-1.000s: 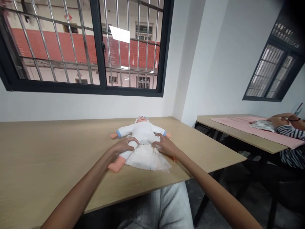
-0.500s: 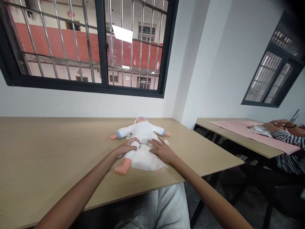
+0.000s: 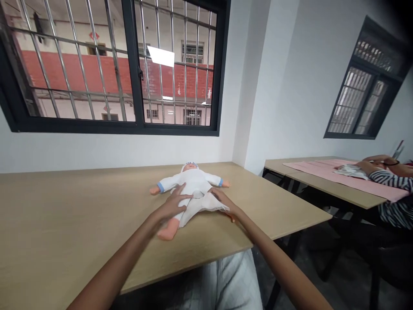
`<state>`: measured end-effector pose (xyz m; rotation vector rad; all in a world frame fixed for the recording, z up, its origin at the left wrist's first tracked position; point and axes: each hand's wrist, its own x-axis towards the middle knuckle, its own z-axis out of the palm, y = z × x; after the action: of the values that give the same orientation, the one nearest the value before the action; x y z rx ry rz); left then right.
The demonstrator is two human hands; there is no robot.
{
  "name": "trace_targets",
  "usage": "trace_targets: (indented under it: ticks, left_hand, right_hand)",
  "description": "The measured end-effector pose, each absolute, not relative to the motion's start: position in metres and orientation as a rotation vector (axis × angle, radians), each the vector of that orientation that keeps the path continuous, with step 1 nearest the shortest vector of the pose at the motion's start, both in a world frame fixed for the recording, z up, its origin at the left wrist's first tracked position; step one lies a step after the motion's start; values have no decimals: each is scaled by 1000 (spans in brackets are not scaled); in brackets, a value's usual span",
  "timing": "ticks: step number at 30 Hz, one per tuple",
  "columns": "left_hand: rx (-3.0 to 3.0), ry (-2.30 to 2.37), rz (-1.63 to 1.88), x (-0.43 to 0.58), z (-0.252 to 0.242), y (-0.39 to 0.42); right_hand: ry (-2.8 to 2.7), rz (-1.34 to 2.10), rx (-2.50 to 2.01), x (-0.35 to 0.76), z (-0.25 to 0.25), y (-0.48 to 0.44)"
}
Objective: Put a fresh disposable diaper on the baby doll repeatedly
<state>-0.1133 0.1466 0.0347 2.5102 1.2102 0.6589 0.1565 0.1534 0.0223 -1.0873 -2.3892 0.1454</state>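
Observation:
A baby doll (image 3: 192, 183) in a white suit with blue cuffs lies on its back on the light wood table (image 3: 64, 224), head toward the window. A white diaper (image 3: 200, 206) sits around its hips. My left hand (image 3: 172, 206) rests flat on the doll's belly and the diaper's left side, fingers stretched out. My right hand (image 3: 225, 203) grips the diaper's right edge at the doll's hip, and that edge is lifted off the table. One bare doll foot (image 3: 166, 233) points toward me.
A barred window (image 3: 112, 69) fills the wall behind the table. To the right stands a second table (image 3: 322, 185) with a pink cloth (image 3: 325, 172), where another person in a striped sleeve (image 3: 392, 178) handles something. My lap shows below the table edge.
The diaper's lower part, spread flat toward me a second ago, has been drawn up and to the right. My right hand moved from lying on it to gripping its right edge.

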Motion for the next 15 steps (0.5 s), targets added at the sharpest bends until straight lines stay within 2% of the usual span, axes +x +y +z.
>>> trace_targets:
  ticks: [4,11,15]
  left_hand:
    - [2598,1199,570,-109,28,145]
    - [2588,1229,630,-105,28,144]
    - [2582,1187,656,-107,31,145]
  right_hand:
    - [-2400,160,-935,157,23,143]
    - [-2632,-130,-896,149,22,130]
    - [-2429,19,-940,147,18,136]
